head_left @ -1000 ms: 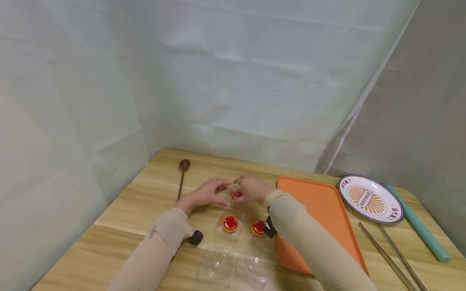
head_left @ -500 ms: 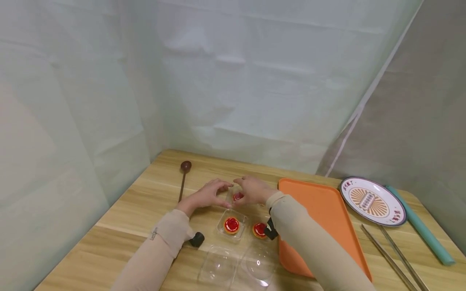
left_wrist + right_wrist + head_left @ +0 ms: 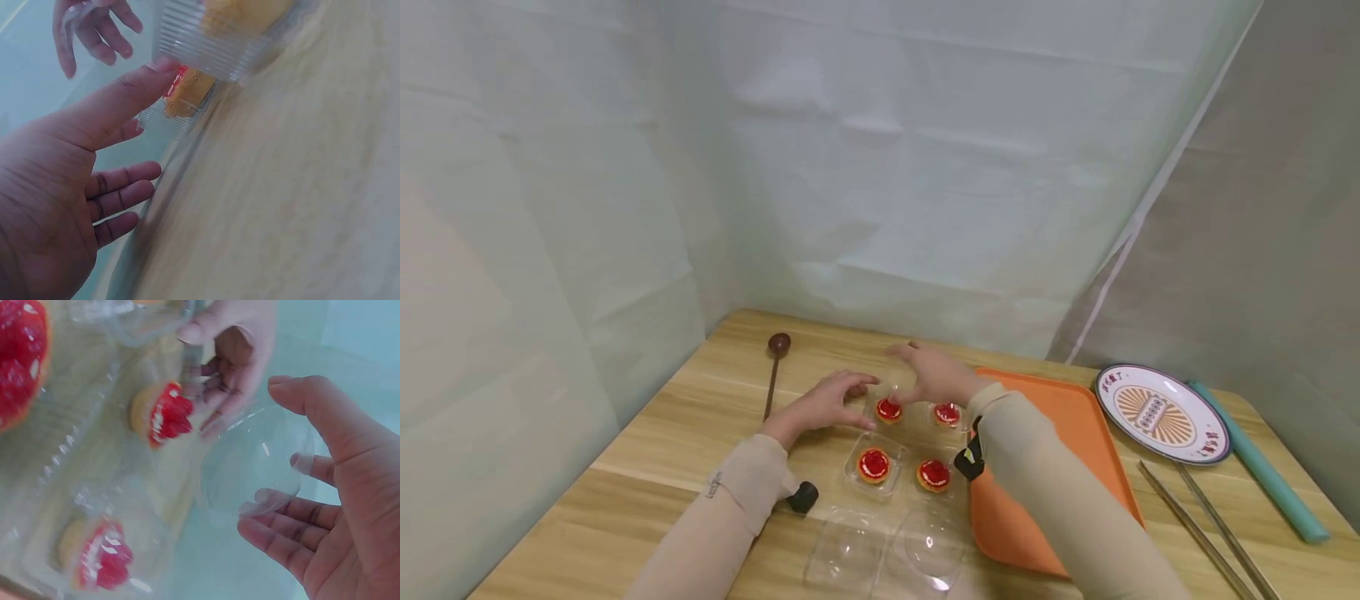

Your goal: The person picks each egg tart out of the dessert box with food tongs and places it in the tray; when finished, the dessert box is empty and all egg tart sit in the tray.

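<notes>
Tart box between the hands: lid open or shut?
Open: in the right wrist view its clear domed lid stands raised off the tart, with fingertips of the right hand against it.

Four small round tarts (image 3: pixel 873 466) with golden crusts and glossy red tops sit face up in clear plastic containers (image 3: pixel 190 50), arranged two by two on the tabletop (image 3: pixel 662 467). Two clear domed lids (image 3: pixel 847 552) lie side by side on the near side. Another clear dome (image 3: pixel 247 459) stands raised beside one of the two far tarts.
</notes>
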Available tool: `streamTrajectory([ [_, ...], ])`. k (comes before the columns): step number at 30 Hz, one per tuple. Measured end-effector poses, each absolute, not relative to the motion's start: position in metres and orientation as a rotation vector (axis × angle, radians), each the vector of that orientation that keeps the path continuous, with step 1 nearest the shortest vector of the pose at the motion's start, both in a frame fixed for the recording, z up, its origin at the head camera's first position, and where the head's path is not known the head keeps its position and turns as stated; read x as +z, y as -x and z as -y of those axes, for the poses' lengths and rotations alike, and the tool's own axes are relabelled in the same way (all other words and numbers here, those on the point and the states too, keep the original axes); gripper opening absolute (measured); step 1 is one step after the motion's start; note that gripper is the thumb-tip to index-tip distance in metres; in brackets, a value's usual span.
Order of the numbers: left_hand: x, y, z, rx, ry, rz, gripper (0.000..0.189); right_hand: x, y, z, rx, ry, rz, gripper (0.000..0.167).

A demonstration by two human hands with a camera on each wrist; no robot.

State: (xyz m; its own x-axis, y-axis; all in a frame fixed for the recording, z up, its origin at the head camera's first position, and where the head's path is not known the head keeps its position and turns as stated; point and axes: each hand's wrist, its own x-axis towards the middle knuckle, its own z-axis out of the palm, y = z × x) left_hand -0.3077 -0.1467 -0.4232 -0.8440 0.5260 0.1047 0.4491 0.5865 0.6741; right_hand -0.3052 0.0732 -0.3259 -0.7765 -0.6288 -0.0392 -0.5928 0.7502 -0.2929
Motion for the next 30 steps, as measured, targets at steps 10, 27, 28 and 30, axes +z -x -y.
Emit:
streamTrajectory([
  [10,-0.424,0.306,0.148,1.109,-0.823,-2.714,0.075,-0.308,0.31,-0.089,-0.484,0.99,-2.86,0.08],
  [27,-0.422,0.304,0.143,1.097,-0.817,-2.734,0.074,-0.326,0.334,-0.1,-0.806,0.836,-2.855,0.076],
  [28,-0.422,0.303,0.143,1.094,-0.82,-2.736,0.074,-0.329,0.336,-0.1,-0.82,0.817,-2.863,0.075],
  [30,-0.423,0.303,0.142,1.092,-0.824,-2.737,0.074,-0.335,0.34,-0.098,-0.854,0.762,-2.874,0.074],
])
